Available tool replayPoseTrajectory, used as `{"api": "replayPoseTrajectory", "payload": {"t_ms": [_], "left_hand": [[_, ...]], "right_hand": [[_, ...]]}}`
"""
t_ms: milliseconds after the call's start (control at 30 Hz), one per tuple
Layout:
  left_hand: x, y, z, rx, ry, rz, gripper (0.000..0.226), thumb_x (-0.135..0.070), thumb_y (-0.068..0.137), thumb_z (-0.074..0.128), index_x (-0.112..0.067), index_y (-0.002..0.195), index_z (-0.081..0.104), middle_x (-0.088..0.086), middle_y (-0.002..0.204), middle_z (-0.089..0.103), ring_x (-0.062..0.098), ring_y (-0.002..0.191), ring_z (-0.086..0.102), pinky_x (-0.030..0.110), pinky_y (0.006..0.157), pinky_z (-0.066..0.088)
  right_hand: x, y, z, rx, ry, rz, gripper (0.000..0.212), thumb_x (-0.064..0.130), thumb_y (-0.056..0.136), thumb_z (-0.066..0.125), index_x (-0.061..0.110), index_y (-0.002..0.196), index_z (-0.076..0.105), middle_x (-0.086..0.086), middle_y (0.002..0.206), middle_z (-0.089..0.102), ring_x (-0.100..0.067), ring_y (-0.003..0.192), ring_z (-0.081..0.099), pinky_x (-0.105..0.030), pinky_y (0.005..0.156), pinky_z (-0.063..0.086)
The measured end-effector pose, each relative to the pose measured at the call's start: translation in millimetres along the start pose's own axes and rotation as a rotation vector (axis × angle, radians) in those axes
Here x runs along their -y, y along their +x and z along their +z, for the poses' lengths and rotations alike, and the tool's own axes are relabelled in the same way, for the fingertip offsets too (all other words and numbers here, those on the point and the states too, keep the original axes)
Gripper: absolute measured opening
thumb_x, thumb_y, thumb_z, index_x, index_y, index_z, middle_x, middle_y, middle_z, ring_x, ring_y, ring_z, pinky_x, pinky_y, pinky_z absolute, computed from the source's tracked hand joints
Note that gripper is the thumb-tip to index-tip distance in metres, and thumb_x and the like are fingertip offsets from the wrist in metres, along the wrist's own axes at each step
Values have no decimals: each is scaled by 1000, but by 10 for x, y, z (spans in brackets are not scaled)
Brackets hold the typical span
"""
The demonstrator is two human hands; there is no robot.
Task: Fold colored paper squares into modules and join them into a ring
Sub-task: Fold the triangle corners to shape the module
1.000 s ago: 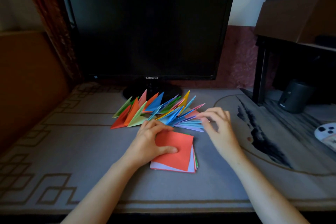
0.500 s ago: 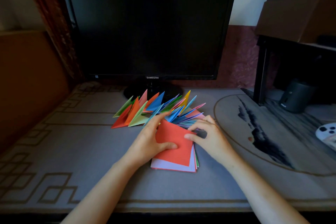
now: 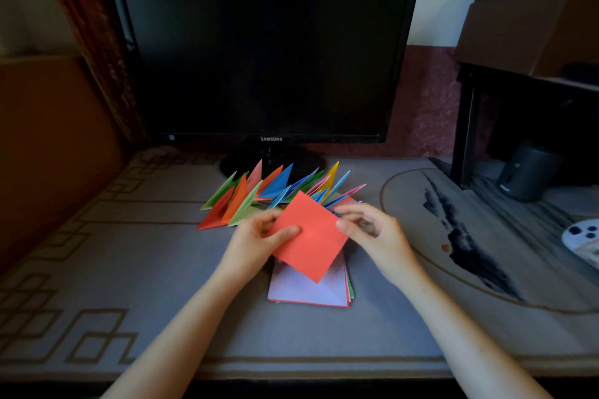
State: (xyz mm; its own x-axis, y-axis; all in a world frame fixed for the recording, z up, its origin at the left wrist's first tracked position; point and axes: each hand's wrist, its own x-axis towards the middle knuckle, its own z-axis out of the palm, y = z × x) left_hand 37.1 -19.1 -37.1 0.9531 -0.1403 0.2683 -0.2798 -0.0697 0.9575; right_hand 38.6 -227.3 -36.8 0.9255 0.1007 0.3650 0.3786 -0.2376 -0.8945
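Observation:
A red paper square point(image 3: 309, 236) hangs tilted above the table, held at two opposite sides. My left hand point(image 3: 256, 244) pinches its left edge with the thumb on top. My right hand point(image 3: 377, 236) pinches its right corner. Under it lies a small stack of paper squares point(image 3: 306, 291) with a pale lilac sheet on top and red and green edges showing. Behind the hands, a fan of folded triangular modules point(image 3: 269, 193) in red, orange, green, blue, yellow and pink rests on the table, partly hidden by the red square.
A black monitor point(image 3: 262, 52) on a round stand fills the back of the grey patterned table mat point(image 3: 129, 269). At right stand a dark shelf leg point(image 3: 462, 133), a small black speaker point(image 3: 523, 173), a cardboard box point(image 3: 534, 16) above and a white spotted object point(image 3: 583, 241).
The red square, flat on the stack a second ago, has been lifted off by my left hand. My right hand left the folded modules and took its right corner. The lilac sheet now shows.

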Motion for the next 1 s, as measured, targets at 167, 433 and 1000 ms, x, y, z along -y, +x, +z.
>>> {"api": "replayPoseTrajectory", "payload": {"t_ms": [167,433,1000], "left_hand": [[-1,3,-12,-20,-53,-37,9,-5,85,63,-12,89,65,-5,67,67,7,54,57,18,44,45],[-34,-4,-3,-7,-114,-78,7,-4,86,61,-8,92,63,-5,62,66,5,45,53,17,40,41],[-71,-26,8,43,-98,-97,6,-2,90,56,-4,94,60,-9,51,59,0,38,45,13,38,35]], "right_hand": [[73,-38,-29,101,20,-131,41,45,97,33,25,110,67,8,120,63,-10,119,52,-23,99,37],[57,-63,-10,306,-203,-84,56,37,61,84,45,112,64,22,141,34,0,133,27,-8,106,22],[42,-53,-26,263,-175,-151,44,-3,71,72,26,104,71,10,135,49,-2,128,39,-14,104,30]]}}
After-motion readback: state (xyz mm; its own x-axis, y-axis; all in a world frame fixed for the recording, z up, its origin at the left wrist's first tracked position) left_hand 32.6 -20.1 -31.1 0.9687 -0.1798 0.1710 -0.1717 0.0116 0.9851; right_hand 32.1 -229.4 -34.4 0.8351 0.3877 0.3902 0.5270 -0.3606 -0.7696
